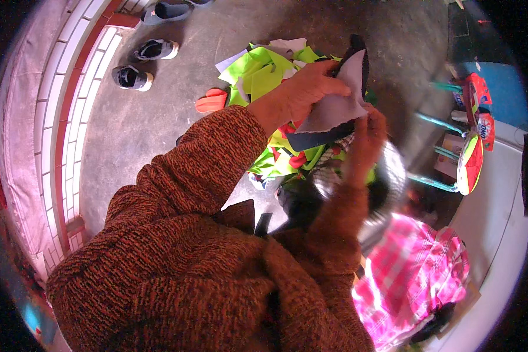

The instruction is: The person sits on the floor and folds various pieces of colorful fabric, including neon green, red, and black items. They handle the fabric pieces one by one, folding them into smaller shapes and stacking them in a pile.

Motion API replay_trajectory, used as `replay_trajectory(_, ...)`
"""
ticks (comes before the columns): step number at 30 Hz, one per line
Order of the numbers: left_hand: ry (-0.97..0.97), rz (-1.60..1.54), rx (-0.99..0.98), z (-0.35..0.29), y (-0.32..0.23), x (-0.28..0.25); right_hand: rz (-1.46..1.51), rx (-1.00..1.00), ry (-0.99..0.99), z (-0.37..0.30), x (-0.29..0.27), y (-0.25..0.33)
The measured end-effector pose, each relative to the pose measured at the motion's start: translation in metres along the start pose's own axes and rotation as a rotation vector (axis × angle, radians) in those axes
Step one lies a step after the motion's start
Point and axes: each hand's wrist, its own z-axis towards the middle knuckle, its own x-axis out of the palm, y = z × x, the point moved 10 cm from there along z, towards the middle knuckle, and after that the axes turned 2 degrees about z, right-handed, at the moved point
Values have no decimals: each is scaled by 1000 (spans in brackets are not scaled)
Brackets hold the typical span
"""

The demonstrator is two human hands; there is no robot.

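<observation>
A piece of cloth point(339, 110), pale grey on the side facing me and dark along its edges, is stretched between my two hands. My left hand point(304, 92) grips its upper left part, thumb lying across the pale side. At the lower right corner, my right hand point(371, 134) pinches the edge; it is slightly blurred. Beneath them lies a heap of fabric scraps point(255, 70), mostly neon yellow-green with white and red bits. An orange-red scrap point(211, 101) rests at the heap's left side. My right forearm hides part of a shiny, round metallic thing point(394, 170).
Several dark shoes point(133, 77) stand on the concrete floor point(176, 123) at the upper left, beside a white-tiled step point(79, 117). On the right are teal metal legs point(443, 124) and red packets point(486, 130). Pink plaid cloth point(413, 270) lies at the lower right.
</observation>
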Motion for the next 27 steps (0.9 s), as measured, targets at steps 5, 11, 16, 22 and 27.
replay_trajectory(5, -92, 100, -5, -5, -7, -8, -134, -210, 168, -10, 33, 36)
replay_trajectory(11, 94, -317, -93, -1, 5, 17, -66, -156, 118, -9, 33, 12)
replay_trajectory(16, 138, 548, 377, -17, -40, 26, -58, -58, 11, -4, 15, 9)
replay_trajectory(22, 49, 344, 171, 5, -10, 0, -13, 35, -16, 0, -5, -37)
replay_trajectory(27, -62, 672, 287, -2, -20, -3, 292, 275, -18, -10, 27, -20)
